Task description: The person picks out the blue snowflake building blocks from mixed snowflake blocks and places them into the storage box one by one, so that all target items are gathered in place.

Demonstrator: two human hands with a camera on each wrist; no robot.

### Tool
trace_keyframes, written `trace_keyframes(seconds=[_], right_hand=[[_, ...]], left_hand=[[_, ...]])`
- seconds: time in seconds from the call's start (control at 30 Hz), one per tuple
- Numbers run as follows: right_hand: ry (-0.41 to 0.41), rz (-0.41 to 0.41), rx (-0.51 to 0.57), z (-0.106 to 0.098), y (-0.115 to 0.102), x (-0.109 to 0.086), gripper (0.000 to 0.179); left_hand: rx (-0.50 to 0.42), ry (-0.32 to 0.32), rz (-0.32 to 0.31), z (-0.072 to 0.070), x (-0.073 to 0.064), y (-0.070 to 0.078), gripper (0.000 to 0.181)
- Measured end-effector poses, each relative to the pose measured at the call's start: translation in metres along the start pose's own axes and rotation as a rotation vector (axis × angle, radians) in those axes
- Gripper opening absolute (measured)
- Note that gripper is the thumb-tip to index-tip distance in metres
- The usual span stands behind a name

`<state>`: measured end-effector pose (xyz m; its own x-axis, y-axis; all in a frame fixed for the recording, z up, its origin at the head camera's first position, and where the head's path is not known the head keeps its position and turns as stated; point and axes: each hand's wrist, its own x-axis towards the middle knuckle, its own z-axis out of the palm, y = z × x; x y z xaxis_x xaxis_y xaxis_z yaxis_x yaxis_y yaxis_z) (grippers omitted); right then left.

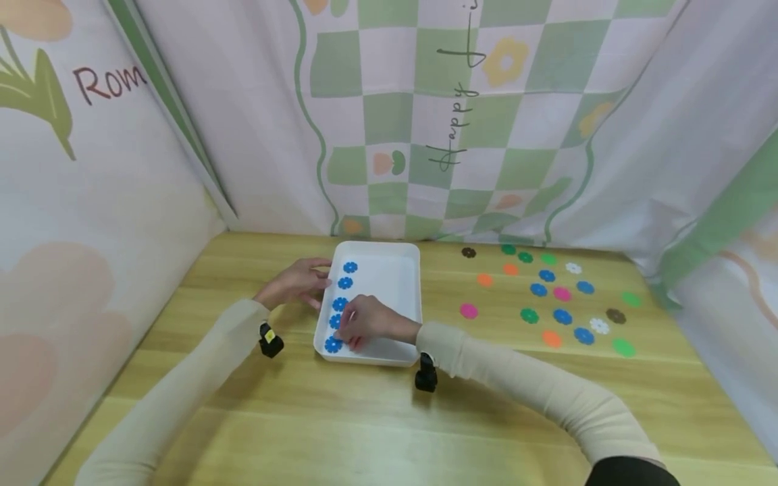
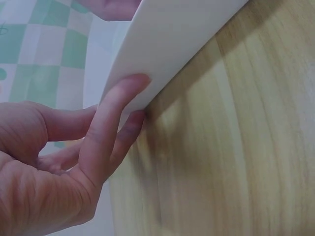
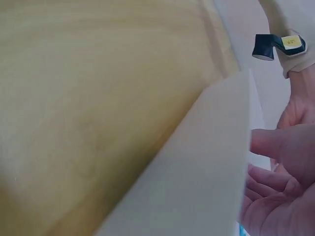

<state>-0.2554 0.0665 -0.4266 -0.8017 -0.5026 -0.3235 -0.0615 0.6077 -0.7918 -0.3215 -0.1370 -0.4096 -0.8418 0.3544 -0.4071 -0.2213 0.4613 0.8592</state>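
A white rectangular tray (image 1: 389, 283) stands on the table, with several blue flower-shaped pieces (image 1: 345, 283) in a column along its left side. At the tray's left wall is my left hand (image 1: 296, 282); in the left wrist view its extended fingers (image 2: 101, 130) touch the outside of the wall and the rim. My right hand (image 1: 369, 320) reaches over the tray's right side, fingers bent down at the lowest blue piece (image 1: 333, 345). Its fingertips meet that piece's edge; whether they pinch it is hidden. In the right wrist view the tray wall covers part of this hand (image 3: 285, 182).
Right of the tray, flower-shaped pieces and discs lie scattered on the wooden table (image 1: 243, 418), among them a blue piece (image 1: 584, 336), a pink disc (image 1: 469, 310), a green disc (image 1: 623, 347) and a brown piece (image 1: 616, 316). A patterned curtain (image 1: 437, 121) hangs behind the table.
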Motion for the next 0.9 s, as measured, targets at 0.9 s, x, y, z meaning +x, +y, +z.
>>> trace_keyframes(seconds=[0.9], right_hand=[[0.243, -0.185, 0.088, -0.103, 0.044, -0.035, 0.032]], left_hand=[[-0.011, 0.022, 0.001, 0.002, -0.003, -0.002, 0.061]])
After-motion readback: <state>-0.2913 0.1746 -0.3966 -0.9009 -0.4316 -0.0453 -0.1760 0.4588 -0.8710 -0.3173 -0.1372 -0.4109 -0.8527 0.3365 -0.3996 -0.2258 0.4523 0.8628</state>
